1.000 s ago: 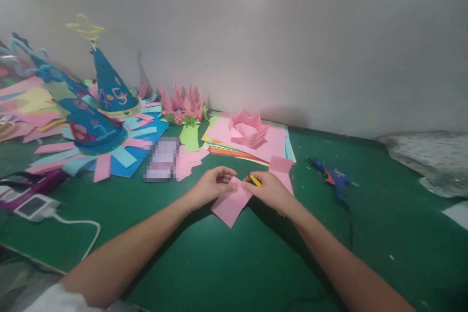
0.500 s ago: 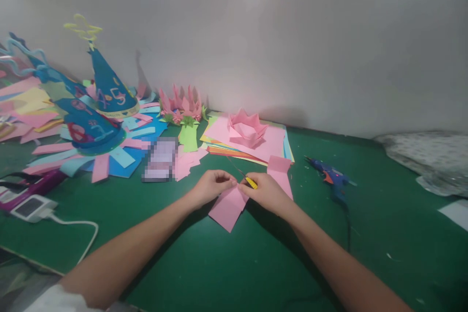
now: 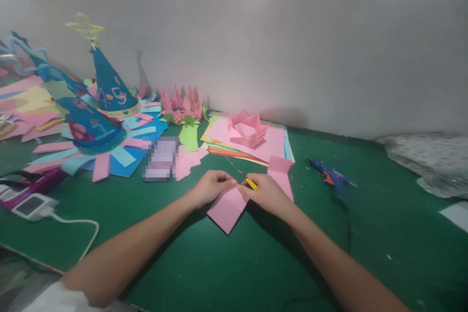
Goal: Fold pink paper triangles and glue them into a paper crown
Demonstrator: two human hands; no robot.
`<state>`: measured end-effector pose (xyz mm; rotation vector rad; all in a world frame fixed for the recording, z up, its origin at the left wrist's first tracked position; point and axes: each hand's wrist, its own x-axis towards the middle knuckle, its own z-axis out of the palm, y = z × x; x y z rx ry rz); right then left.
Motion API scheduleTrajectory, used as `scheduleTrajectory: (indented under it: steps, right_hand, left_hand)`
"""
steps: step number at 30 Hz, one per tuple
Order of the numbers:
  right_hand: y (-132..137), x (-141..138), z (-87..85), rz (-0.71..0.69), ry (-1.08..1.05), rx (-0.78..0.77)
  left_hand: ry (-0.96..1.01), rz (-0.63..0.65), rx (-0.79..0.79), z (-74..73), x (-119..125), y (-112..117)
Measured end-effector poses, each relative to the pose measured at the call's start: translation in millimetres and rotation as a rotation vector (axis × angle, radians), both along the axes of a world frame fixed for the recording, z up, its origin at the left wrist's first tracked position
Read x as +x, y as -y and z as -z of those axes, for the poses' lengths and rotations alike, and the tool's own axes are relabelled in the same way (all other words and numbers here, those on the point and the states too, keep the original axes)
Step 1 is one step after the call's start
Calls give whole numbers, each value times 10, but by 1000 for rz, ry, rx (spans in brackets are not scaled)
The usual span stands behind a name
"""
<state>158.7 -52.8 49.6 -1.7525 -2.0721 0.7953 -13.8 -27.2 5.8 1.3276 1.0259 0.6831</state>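
Note:
Between my two hands is a pink sheet of paper [image 3: 228, 209], its lower corner pointing toward me just above the table. My left hand [image 3: 215, 188] pinches its upper edge, fingertips close to those of the other hand. My right hand [image 3: 266, 192] pinches the same edge and also has a yellow utility knife [image 3: 251, 184] tucked in its fingers. The knife's thin blade sticks out up and to the left, past the paper. Beside my right hand lies a folded pink strip [image 3: 280, 168], partly hidden behind it.
A pink paper flower [image 3: 247, 129] sits on a stack of coloured paper [image 3: 219, 134]. A blue glue gun [image 3: 334, 178] lies to the right, its cord running toward me. Leftward are a phone [image 3: 161, 158], a pink paper crown [image 3: 183, 107] and blue cone hats [image 3: 111, 83].
The pink sheet tilts slightly, its lower corner shifting a little left and toward me. The knife blade has turned slightly. Both hands stay nearly in place, still pinching.

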Motion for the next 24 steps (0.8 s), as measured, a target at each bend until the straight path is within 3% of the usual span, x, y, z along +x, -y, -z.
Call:
scheduleTrajectory:
  steps: [14, 20, 24]
  right_hand:
    - [12, -22, 17, -14, 4, 20]
    - [3, 105, -5, 33, 43, -27]
    - [66, 223, -40, 24, 71, -50]
  left_hand:
    - [-269, 126, 372, -21, -42, -70]
    - [-232, -19, 359, -65, -252, -279]
    - [-264, 26, 322, -16, -303, -330]
